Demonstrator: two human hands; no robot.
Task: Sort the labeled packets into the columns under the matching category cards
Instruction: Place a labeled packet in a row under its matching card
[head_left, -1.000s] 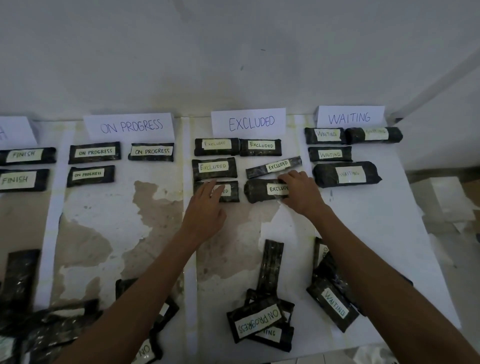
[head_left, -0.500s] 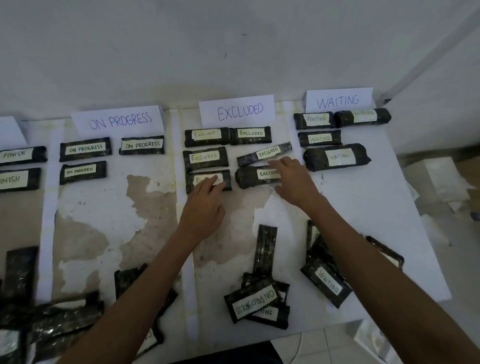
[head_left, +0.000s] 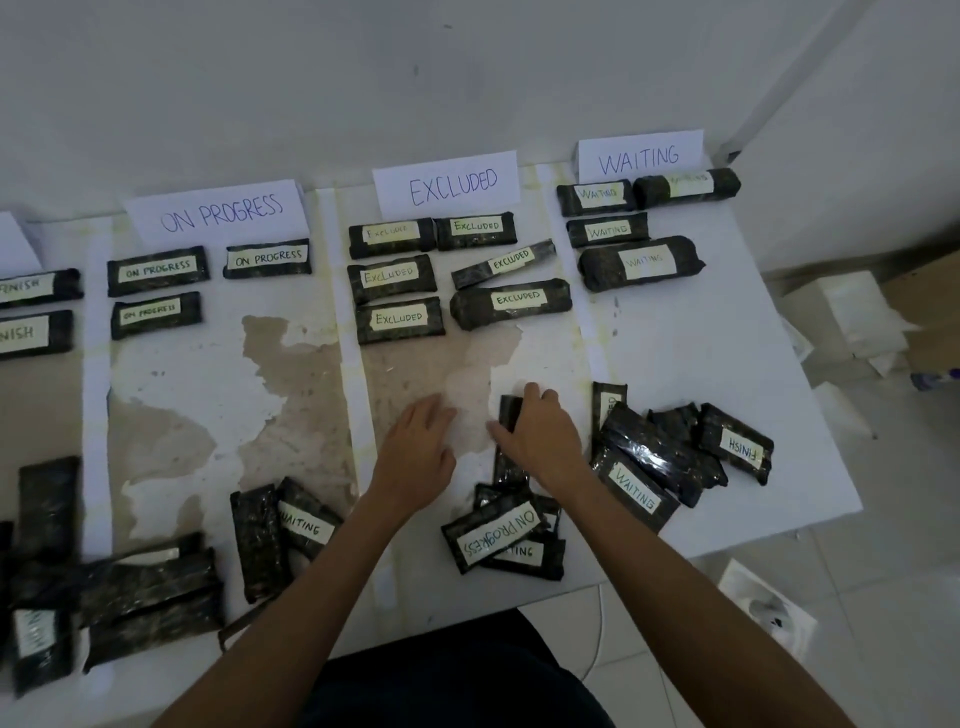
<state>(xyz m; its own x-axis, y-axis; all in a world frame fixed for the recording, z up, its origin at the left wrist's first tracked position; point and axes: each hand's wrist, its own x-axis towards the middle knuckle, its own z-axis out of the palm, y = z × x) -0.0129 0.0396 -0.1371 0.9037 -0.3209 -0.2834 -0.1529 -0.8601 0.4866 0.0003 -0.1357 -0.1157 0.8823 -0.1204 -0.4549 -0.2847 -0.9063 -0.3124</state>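
Both over table (head_left: 675, 353): right hand (head_left: 537, 439) grips dark packet (head_left: 508, 470); left hand (head_left: 415, 449) flat, fingers loose.

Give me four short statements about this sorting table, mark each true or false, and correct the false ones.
1. Six packets lie under the EXCLUDED card. True.
2. The left hand holds a packet. False: the left hand is open, fingers straight, holding nothing.
3. The right hand grips a dark packet by the front pile. True.
4. Five packets lie under the ON PROGRESS card. False: three lie under the ON PROGRESS card.
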